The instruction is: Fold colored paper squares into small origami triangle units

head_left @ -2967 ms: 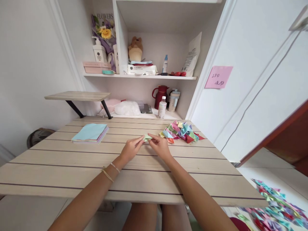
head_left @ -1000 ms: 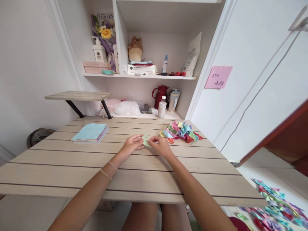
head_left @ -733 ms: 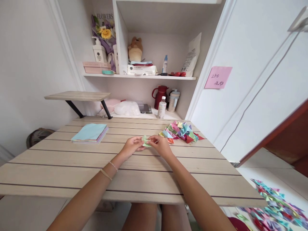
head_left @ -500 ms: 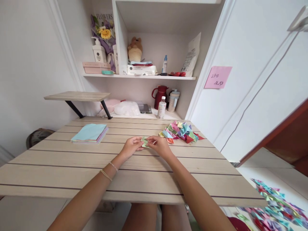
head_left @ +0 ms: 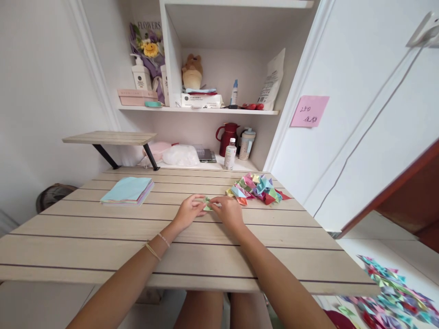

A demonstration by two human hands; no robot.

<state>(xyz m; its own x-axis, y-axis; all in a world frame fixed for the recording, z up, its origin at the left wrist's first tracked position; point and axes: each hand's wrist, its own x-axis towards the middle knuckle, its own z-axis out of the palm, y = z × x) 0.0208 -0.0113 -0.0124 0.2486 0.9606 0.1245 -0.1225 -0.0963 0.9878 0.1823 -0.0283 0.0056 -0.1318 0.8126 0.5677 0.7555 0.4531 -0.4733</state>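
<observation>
A small piece of folded light green paper point(head_left: 206, 205) is held between my two hands, low over the middle of the wooden table point(head_left: 144, 246). My left hand point(head_left: 188, 212) pinches its left side. On the right side, the fingers of my right hand point(head_left: 228, 211) are closed on it, covering part of the paper. Just beyond my right hand lies a pile of colourful folded paper pieces point(head_left: 255, 187). A stack of square paper sheets point(head_left: 128, 189), pale blue on top, rests at the left of the table.
A small raised shelf point(head_left: 109, 136) on black legs stands at the back left. Behind the table are a plastic bottle point(head_left: 230, 154), a dark red jug point(head_left: 228, 137) and a light cup point(head_left: 247, 144). Many more folded papers point(head_left: 394, 292) cover the floor at the right.
My fingers have shifted slightly on the green paper, and my right hand now covers more of its right side. Both hands stay in nearly the same place.
</observation>
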